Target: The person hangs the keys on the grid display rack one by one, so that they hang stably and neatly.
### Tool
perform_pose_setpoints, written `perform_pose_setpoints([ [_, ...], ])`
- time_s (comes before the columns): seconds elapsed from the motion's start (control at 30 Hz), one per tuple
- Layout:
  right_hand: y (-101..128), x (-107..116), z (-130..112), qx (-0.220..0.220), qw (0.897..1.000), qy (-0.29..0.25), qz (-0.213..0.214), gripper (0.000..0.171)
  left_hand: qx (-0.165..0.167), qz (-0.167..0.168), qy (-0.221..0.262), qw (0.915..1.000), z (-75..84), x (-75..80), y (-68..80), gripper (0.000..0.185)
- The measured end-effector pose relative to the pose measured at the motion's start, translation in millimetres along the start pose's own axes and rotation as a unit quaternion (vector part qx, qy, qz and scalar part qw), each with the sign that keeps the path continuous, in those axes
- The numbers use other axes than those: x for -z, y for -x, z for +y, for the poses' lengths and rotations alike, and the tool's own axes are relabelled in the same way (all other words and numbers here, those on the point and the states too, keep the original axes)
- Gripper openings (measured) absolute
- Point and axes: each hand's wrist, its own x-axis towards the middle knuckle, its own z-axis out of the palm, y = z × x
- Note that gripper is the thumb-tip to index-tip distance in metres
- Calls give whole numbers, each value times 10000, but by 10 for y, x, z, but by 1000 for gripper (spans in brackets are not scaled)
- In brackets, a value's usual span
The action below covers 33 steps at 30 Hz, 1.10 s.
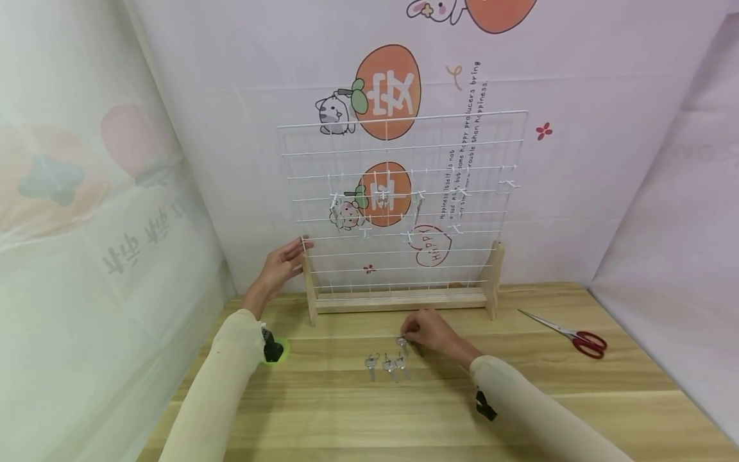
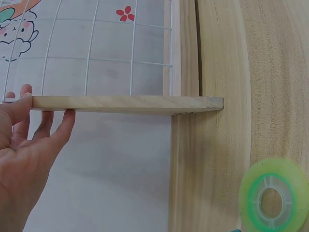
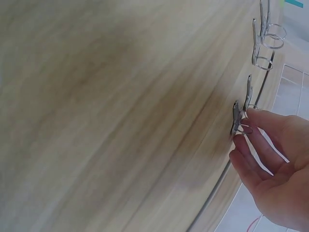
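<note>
A white wire grid rack point(image 1: 404, 199) on a wooden stand rises at the back of the wooden table point(image 1: 577, 398). My left hand point(image 1: 284, 260) rests with straight fingers against the top of its left wooden post point(image 2: 125, 103), which my left hand point(image 2: 29, 145) also touches in the left wrist view. My right hand point(image 1: 426, 329) is down on the table, fingertips touching the ring of a silver key point(image 1: 402, 343); in the right wrist view the thumb of my right hand point(image 3: 270, 164) stays apart from that key point(image 3: 235, 118). Three more keys point(image 1: 388, 366) lie in a row just in front.
Red-handled scissors point(image 1: 571, 333) lie at the table's right. A green tape roll point(image 2: 273, 195) sits near my left forearm. Small white hooks on the grid carry a few hanging keys point(image 1: 337, 206). Patterned fabric walls close in behind and on both sides.
</note>
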Motion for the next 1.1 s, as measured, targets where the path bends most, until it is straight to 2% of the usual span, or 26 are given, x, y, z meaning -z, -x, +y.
perform_pose_setpoints([
  [0.23,-7,-30,-34,-49,9999,36,120,5,8,33,-14,10000,4,-13,5,53],
  [0.47,-33,-10,-100,1,9994,-308,127,6,-48,39,3,10000,-22,-7,-16,54],
  [0.7,-28,78,-155,-161,9976,-638,210,8,-27,47,-53,10000,-17,-15,-14,53],
  [1.1,-82,426,-197,624,9960,-265,589,7,-26,5,-30,10000,8,-19,13,53],
])
